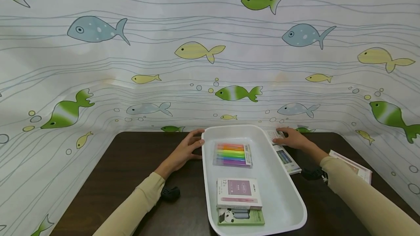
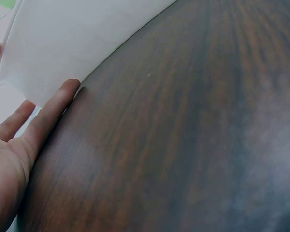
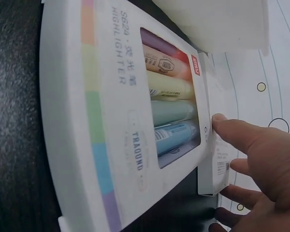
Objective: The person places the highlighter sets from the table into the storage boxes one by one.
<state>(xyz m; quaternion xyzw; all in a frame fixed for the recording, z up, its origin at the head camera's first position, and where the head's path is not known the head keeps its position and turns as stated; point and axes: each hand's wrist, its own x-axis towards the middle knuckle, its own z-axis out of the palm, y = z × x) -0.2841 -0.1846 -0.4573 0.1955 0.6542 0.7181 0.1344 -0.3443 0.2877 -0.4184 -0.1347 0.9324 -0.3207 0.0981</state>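
Observation:
A white tray [image 1: 282,196] holds a pack of coloured highlighters [image 1: 231,154], a white and mauve box [image 1: 239,192] and a green panda box [image 1: 241,217] partly beneath it. My left hand [image 1: 185,152] touches the tray's far left side, its visible fingers mostly straight. To the right of the tray, my right hand [image 1: 291,139] pinches a small white box [image 1: 273,136] between thumb and fingers. This box lies behind a white highlighter box [image 3: 130,116], whose window shows several pastel pens. The tray hides part of both boxes.
A flat pink and white box [image 1: 352,166] lies at the right table edge, partly behind my right sleeve. One dark object [image 1: 170,194] sits beside my left forearm, another [image 1: 311,173] beneath my right wrist. Fish-patterned sheeting [image 1: 197,94] borders the dark table [image 1: 131,156].

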